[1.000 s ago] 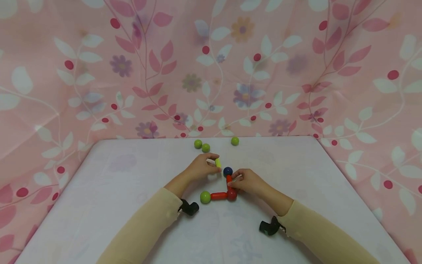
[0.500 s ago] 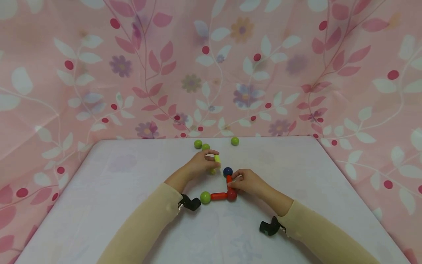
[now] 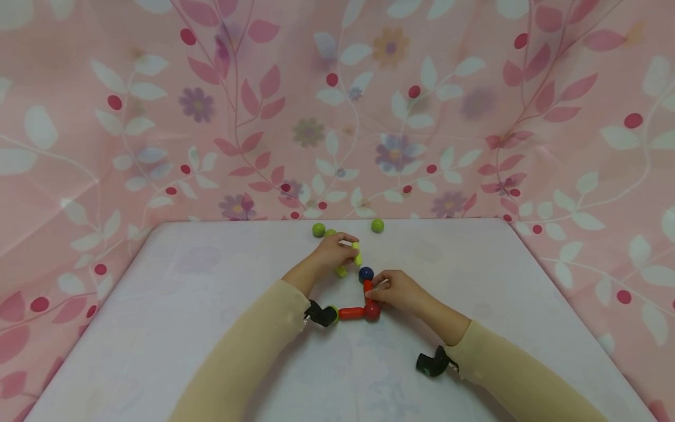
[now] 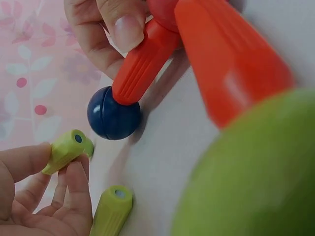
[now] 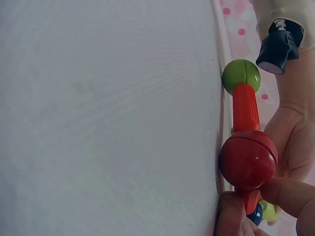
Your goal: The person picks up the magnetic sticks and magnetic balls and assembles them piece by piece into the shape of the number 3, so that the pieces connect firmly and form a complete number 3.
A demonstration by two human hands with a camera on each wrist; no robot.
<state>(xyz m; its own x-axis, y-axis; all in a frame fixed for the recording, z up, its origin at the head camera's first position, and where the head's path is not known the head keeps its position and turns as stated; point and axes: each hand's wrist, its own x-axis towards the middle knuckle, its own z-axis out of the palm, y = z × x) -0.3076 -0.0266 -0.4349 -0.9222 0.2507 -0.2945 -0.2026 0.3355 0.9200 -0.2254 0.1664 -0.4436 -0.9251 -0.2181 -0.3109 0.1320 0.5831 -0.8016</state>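
Note:
My left hand [image 3: 328, 255] pinches a yellow-green magnetic rod [image 4: 65, 150] between thumb and fingers, raised just beyond the blue ball [image 3: 366, 274]. A metal dot shows on the rod's end. With thumb and fingers, my right hand [image 3: 398, 290] holds a red rod [image 4: 145, 64] that joins the blue ball to a red ball [image 5: 248, 160]. A second red rod [image 3: 350, 313] runs left from the red ball to a green ball [image 5: 241, 77], mostly hidden in the head view. Below my left hand, another yellow-green rod [image 4: 112, 209] lies on the table.
Two green balls sit together at the back of the white-covered table [image 3: 211, 293], the left ball [image 3: 319, 230] in full view and its neighbour [image 3: 330, 232] partly covered by my left hand. Another green ball [image 3: 377, 225] stands farther right. Floral cloth [image 3: 337, 117] hangs behind.
My left hand has moved farther back, then right, carrying its yellow-green rod. The rod lying on the table has come into sight. My right hand keeps its hold.

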